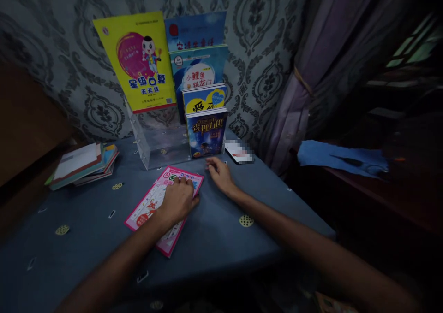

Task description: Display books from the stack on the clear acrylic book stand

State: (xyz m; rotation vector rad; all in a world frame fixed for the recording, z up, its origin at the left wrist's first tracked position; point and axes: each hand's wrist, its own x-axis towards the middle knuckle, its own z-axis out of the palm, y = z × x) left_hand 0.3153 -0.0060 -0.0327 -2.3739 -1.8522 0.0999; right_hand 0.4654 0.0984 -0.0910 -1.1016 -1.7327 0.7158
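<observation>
A pink picture-covered book (148, 208) lies slanted on the table. My left hand (178, 197) is on top of it, fingers curled over the cover and thumb by its right edge; the fingertips are partly hidden. Just in front of the clear display rack (147, 142) is my right hand (220, 174), loosely bent, fingers apart and holding nothing. It is close to the lower edge of a dark blue book (206, 135) in the rack's front tier. Behind that stand a yellow-and-blue book (204, 100), a teal book (199, 68), a blue book (195, 29) and a large yellow workbook (138, 64).
A stack of books (81, 163) sits on the left of the blue-clothed table (93, 244). Beside the rack's right side lies a flat white item (238, 151), partly blurred. A tied curtain (301, 78) hangs at right, near a blue cloth (341, 156).
</observation>
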